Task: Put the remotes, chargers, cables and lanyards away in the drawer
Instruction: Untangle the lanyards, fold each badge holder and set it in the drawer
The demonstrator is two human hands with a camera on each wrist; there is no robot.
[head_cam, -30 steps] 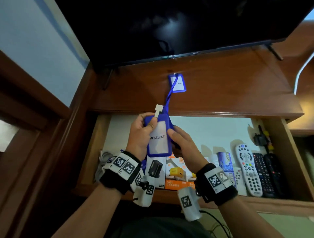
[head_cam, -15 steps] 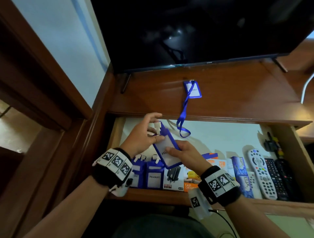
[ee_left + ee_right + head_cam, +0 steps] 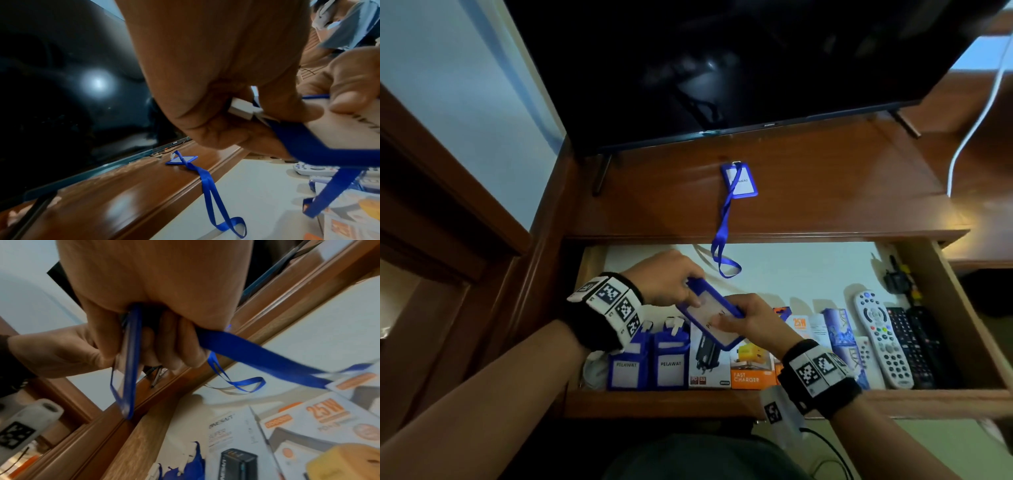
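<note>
A blue lanyard badge holder [image 3: 714, 317] marked PELAWAT is tilted over the open drawer [image 3: 722, 402]. My left hand [image 3: 693, 293] pinches its top end at the white clip [image 3: 240, 110]. My right hand [image 3: 727, 317] grips its lower edge [image 3: 131, 353] with the blue strap [image 3: 257, 356] bunched in the fingers. A second blue lanyard [image 3: 739, 180] lies on the wooden top, and its strap loop [image 3: 724, 267] hangs into the drawer. Two more badge holders [image 3: 649, 365] stand at the drawer's front left.
Charger boxes [image 3: 751, 371] line the drawer's front middle. A white remote [image 3: 881, 339] and black remotes [image 3: 914, 342] lie at the right. A TV [image 3: 722, 68] stands on the wooden top [image 3: 825, 192]. A white cable [image 3: 969, 137] hangs at the far right.
Both hands have lowered the badge holder from upright above the drawer to a tilt just over the charger boxes, left of middle. The lanyard on the top has not moved.
</note>
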